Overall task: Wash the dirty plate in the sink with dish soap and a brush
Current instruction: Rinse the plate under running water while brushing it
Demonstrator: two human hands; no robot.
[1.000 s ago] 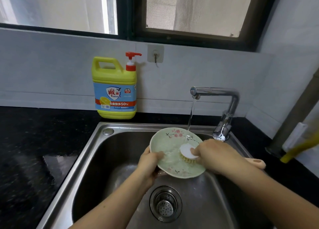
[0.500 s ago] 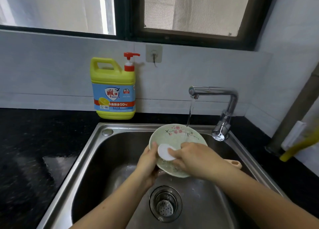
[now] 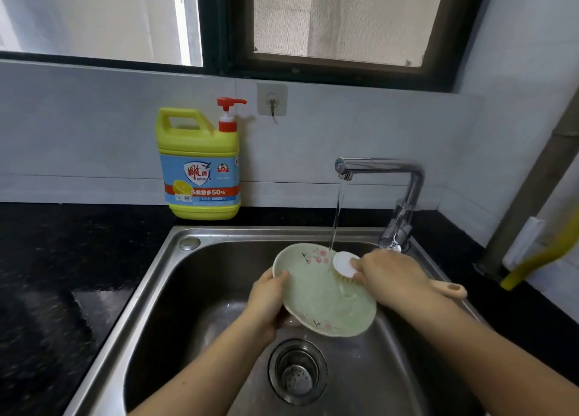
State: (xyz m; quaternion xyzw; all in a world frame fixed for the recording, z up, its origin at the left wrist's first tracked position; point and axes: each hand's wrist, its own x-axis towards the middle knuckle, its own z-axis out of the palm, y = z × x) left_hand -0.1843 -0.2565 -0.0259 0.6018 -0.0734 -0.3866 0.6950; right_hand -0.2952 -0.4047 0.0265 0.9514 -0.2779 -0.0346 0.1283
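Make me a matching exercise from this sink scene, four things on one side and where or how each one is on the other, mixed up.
1 plate
2 brush
3 dish soap bottle
4 faucet

A stands on the counter
B runs water
C left hand holds it, tilted, over the sink
D right hand grips it, bristles on the plate

Pairs: 1-C, 2-D, 3-A, 4-B
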